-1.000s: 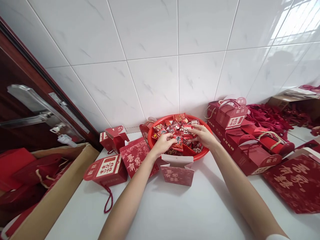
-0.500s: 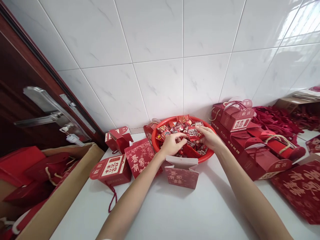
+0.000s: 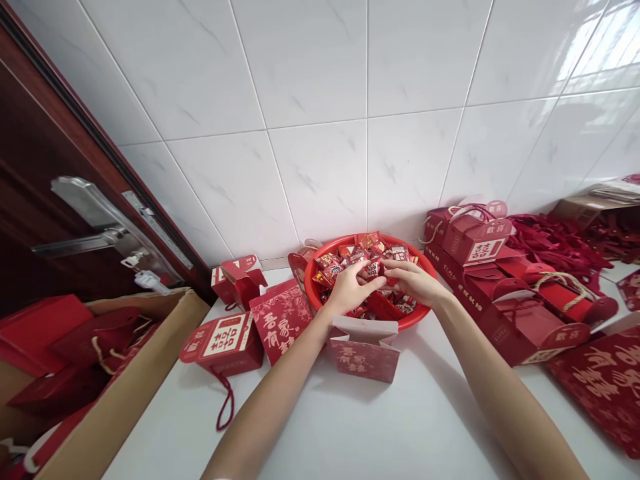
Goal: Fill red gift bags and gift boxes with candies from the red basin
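Both my hands are over a red plastic basin (image 3: pixel 424 315) filled with red wrapped candies (image 3: pixel 330 270). My left hand (image 3: pixel 349 290) is closed around a small red wrapped candy (image 3: pixel 373 269) with a white character on it; part of it is hidden by the fingers. From the other side, my right hand (image 3: pixel 416 280) stretches its fingers toward that candy, its fingertips close to it and over the pile. Below the hands, in front of the basin, stands a red gift box (image 3: pixel 364 357) with its pale top flaps open.
To the left are red gift boxes (image 3: pixel 231 340) and a flat red box (image 3: pixel 280 319). Stacked red boxes (image 3: pixel 500 307) with rope handles and a heap of red ribbon (image 3: pixel 555 243) lie right. A cardboard carton (image 3: pixel 125 393) stands by the door handle (image 3: pixel 75 241).
My hands have drawn closer together over the basin. A small candy now shows at my left fingers, and the larger packet by my right hand is no longer visible there.
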Available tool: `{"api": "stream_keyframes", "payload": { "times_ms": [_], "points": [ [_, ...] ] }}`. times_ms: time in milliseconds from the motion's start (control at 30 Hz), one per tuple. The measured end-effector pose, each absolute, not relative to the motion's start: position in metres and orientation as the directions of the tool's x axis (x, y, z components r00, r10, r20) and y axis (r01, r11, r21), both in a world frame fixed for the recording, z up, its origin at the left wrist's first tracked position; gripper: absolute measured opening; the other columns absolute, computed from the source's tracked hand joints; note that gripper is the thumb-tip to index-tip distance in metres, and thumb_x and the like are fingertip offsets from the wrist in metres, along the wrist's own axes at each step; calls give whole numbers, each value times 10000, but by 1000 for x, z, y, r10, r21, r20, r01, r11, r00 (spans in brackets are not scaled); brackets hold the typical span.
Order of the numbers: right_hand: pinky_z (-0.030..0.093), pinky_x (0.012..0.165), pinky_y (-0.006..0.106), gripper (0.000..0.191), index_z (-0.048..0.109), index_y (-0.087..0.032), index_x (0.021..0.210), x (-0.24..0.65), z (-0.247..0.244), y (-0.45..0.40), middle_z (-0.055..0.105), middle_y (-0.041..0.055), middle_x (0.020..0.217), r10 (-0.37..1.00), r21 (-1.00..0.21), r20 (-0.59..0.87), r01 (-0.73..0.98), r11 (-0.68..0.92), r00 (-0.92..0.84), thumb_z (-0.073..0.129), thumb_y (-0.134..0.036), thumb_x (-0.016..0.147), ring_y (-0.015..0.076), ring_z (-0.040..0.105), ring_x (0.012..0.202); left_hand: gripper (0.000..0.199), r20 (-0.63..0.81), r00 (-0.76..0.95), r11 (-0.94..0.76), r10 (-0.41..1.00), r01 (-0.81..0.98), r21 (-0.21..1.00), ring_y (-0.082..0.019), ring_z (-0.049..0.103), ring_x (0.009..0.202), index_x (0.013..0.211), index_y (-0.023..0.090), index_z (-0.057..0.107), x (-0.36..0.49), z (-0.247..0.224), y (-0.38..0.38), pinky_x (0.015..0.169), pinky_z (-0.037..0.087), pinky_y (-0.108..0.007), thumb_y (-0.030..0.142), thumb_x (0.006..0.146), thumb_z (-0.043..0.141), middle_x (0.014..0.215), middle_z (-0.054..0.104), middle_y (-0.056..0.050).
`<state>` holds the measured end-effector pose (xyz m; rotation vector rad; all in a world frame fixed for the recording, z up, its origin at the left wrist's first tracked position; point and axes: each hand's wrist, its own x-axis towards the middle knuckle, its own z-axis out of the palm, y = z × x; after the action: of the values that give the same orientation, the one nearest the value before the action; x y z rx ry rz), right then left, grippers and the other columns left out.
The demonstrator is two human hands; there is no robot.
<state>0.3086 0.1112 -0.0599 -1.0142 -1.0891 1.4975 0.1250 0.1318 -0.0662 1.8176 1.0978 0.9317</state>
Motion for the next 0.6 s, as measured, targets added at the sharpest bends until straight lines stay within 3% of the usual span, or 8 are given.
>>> {"api": "stream_keyframes", "payload": {
  "times_ms": [167, 300, 433, 600],
  "points": [
    [615, 817, 314, 349, 765, -205, 1010, 308, -57, 109, 633, -44, 703, 975, -957, -50, -268, -109, -218, 799, -199, 663, 116, 650, 698, 431, 160, 307, -256, 938, 305, 917, -240, 696, 878, 1251, 132, 683, 125, -63, 131, 802, 561, -346, 229, 832, 656, 958, 760, -77],
    [620, 822, 317, 331, 762, -203, 963, 308, -58, 109, 635, -46, 684, 979, -938, -15, -336, -85, -206, 844, -229, 643, 145, 700, 739, 316, 130, 231, -182, 964, 219, 959, -277, 653, 1146, 1130, 128, 734, 124, -61, 133, 985, 518, -372, 161, 850, 593, 1195, 742, -95],
    [633, 776, 338, 346, 752, -217, 974, 309, -60, 110, 652, -31, 704, 977, -940, -19, -330, -90, -214, 864, -244, 648, 183, 730, 769, 340, 68, 255, -108, 965, 148, 983, -262, 693, 1070, 1152, 130, 736, 122, -62, 133, 937, 550, -374, 151, 879, 533, 1159, 758, -83],
    [616, 715, 323, 384, 733, -225, 929, 311, -62, 113, 682, -15, 737, 991, -947, -14, -315, -56, -136, 918, -283, 597, 196, 737, 749, 302, 61, 176, -84, 983, 130, 988, -248, 667, 1169, 1119, 159, 763, 120, -63, 134, 1028, 513, -362, 150, 891, 565, 1232, 738, -82]
  ]
}}
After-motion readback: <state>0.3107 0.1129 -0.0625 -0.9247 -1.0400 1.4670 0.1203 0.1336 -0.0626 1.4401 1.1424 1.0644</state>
